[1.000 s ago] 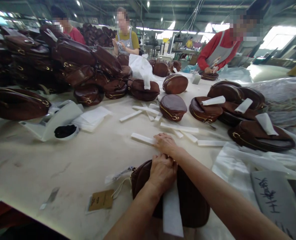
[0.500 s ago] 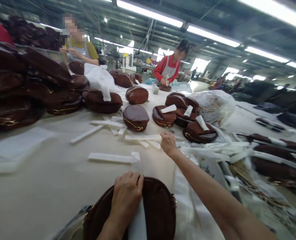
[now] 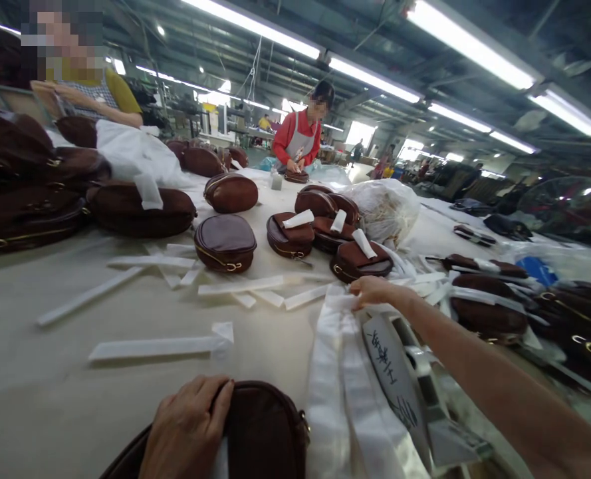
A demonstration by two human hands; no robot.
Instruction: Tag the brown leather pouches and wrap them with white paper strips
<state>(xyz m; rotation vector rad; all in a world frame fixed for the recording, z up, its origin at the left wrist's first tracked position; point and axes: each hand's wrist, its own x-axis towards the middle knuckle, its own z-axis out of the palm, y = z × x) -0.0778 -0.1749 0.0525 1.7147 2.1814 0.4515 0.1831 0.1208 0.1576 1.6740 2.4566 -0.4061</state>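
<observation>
My left hand [image 3: 188, 422] is wrapped over the top of a dark brown round bag [image 3: 268, 426] at the bottom of the view. Part of a white strip shows under that hand against the bag. Stretched forward, my right hand [image 3: 371, 291] has its fingers bent together at the far end of long white strips [image 3: 328, 359]; its fingertips are partly hidden. Right beside these strips lies a grey tape dispenser [image 3: 389, 372] with black handwriting. Loose white strips [image 3: 155, 347] are scattered on the pale table [image 3: 50, 399].
Brown bags [image 3: 225, 243] stand in the middle of the table, several with white strips, such as the bag [image 3: 359, 259] beyond my right hand. More bags [image 3: 20, 199] are piled left. A clear plastic bag [image 3: 389, 209] sits further back. Two people work across the table.
My view has swung to the right. My right hand has moved from the loose strips in the middle to the long strips by the tape dispenser. My left hand stays on the bag.
</observation>
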